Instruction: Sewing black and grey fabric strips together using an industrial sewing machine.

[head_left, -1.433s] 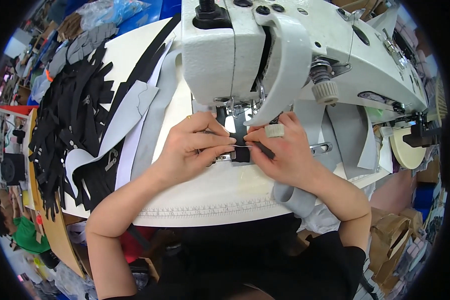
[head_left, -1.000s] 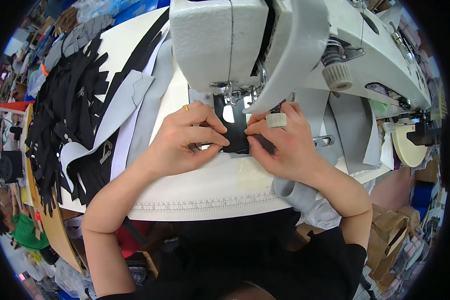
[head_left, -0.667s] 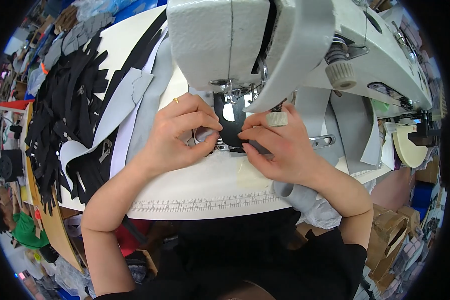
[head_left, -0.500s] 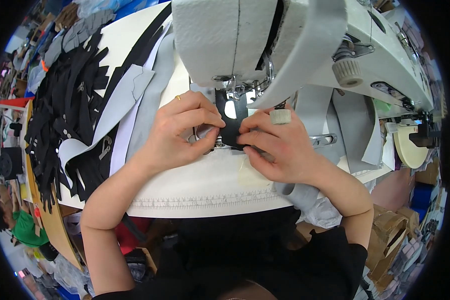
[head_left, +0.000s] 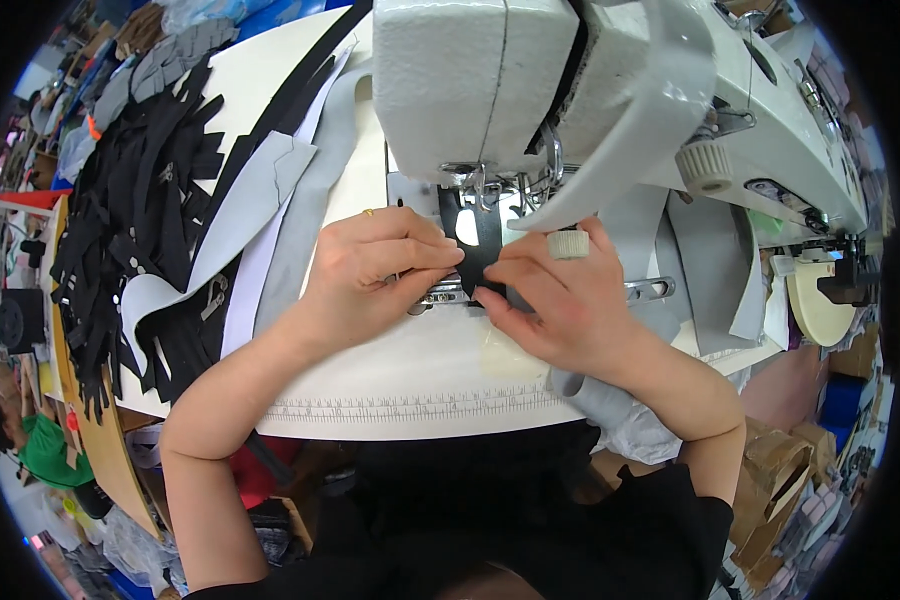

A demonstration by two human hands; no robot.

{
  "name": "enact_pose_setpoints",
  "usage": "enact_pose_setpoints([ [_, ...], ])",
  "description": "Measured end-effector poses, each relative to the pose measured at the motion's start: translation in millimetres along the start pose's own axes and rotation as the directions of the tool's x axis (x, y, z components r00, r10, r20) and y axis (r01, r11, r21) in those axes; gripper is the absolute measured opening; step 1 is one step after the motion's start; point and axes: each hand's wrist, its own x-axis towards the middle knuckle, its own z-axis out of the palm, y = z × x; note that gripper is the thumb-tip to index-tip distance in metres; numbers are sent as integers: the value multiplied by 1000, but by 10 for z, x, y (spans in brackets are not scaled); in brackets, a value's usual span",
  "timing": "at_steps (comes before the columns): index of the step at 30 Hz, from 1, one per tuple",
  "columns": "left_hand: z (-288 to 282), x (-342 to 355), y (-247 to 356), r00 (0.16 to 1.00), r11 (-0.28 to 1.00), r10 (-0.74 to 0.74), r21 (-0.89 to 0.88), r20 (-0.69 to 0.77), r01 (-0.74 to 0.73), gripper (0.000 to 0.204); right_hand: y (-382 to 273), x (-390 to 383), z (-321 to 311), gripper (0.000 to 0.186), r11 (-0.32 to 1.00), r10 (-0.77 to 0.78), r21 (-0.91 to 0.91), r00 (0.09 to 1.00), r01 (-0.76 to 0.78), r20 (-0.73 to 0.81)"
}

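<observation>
A narrow black strip of fabric (head_left: pixel 484 265) lies under the needle area of a white sewing machine (head_left: pixel 470 80), below its metal presser foot (head_left: pixel 484 190). A bright oval, a hole or a shine, shows on its left part. My left hand (head_left: pixel 380 270), a ring on one finger, pinches at the strip's left edge with thumb and fingertips together. From the other side my right hand (head_left: pixel 567 300) grips the right edge between thumb and curled fingers. A ribbed knob (head_left: pixel 568 244) covers part of the right hand.
Black zipper strips (head_left: pixel 135 240) heap up on the left beside a curled grey fabric piece (head_left: pixel 255 200). More grey fabric (head_left: pixel 715 265) lies right of the machine. A ruler strip (head_left: pixel 420 405) edges the white table. A person in green (head_left: pixel 50 455) is far left.
The whole view has shifted a little, so machine and table appear further right and lower. My left thumb and fingertips have come closer together. Both hands stay at the black strip.
</observation>
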Motion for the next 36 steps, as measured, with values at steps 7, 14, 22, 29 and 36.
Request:
enact_pose_setpoints([
  [7,43,-38,1,1000,1000,4,0,2,-4,20,23,-32,44,18,955,144,249,985,-164,98],
  [14,29,12,77,998,993,-53,102,-18,55,23,122,-60,49,20,964,142,225,990,-140,6],
  [22,49,-15,63,992,992,-123,41,-21,123,23,122,-61,38,21,961,159,223,987,-161,28],
  [29,75,-41,35,982,981,-188,43,-33,189,19,120,-59,26,20,960,165,224,986,-168,35],
  [36,77,-24,36,976,976,-218,-9,-26,218,19,106,-42,-4,21,969,144,196,989,-150,44],
])
